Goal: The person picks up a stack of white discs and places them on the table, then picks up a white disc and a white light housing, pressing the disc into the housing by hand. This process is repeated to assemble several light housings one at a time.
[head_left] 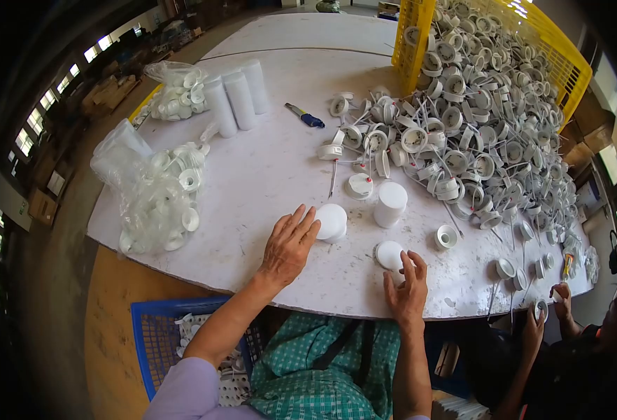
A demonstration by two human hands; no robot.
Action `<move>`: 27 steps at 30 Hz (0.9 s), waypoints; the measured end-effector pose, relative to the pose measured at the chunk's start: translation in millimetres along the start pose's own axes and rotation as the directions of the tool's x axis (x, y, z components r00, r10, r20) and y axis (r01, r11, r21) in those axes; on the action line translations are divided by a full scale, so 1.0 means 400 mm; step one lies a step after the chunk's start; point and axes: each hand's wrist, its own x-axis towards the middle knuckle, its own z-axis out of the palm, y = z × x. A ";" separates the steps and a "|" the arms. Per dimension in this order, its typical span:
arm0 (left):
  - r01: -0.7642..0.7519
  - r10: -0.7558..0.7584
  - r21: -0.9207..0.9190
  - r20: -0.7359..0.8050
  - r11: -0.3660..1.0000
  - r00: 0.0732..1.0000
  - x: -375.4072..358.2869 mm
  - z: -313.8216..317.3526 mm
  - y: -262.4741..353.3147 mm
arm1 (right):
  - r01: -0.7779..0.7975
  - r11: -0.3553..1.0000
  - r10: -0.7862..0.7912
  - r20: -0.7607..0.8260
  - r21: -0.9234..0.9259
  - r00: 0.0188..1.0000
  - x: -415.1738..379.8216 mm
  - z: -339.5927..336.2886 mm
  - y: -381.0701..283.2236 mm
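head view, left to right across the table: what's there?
Clear bag of caps → left hand → white cap → upright white cylinder → right hand → single pump cap → co-worker's hands.

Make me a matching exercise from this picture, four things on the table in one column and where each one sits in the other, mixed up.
Things:
1. yellow crate
2. blue-handled knife
3. left hand
4. right hand

Places:
A. fingertips on a white cap at the near table edge
B. lying alone beside the three tall white tubes
C. tipped over at the far right, spilling white pump caps
D. fingers against a round white cap near the table's middle

Pairs: 1-C, 2-B, 3-D, 4-A
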 end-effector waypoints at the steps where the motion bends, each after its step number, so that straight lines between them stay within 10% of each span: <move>1: -0.017 0.017 0.019 -0.033 1.000 0.999 0.003 -0.007 0.004 | 0.012 1.000 -0.012 -0.007 -0.001 1.000 -0.004 -0.003 -0.001; 9: -0.026 0.043 0.058 -0.302 0.998 0.953 0.015 -0.031 -0.013 | 0.028 0.998 -0.025 -0.059 0.050 0.998 -0.026 -0.011 -0.027; 10: 0.111 -0.152 -0.150 -0.303 0.983 0.941 0.012 -0.044 0.007 | -0.014 0.973 0.031 -0.066 0.231 0.997 -0.032 -0.007 -0.034; 12: 0.446 -0.552 -0.597 0.006 0.667 0.834 0.008 -0.086 0.071 | -0.157 0.821 0.180 0.011 0.549 0.984 -0.046 0.007 -0.052; 13: 0.446 -0.545 -0.597 0.017 0.667 0.838 0.001 -0.094 0.099 | -0.334 0.657 0.304 0.168 0.676 0.938 -0.052 0.017 -0.068; 15: 0.640 -0.464 -0.766 0.547 0.058 0.696 -0.018 -0.097 0.146 | -0.513 0.339 0.334 0.409 0.788 0.849 -0.046 0.006 -0.120; 27: 0.703 -0.231 -0.654 0.756 -0.280 0.612 -0.065 -0.033 0.245 | -0.636 0.076 0.433 0.549 0.768 0.715 -0.107 0.030 -0.107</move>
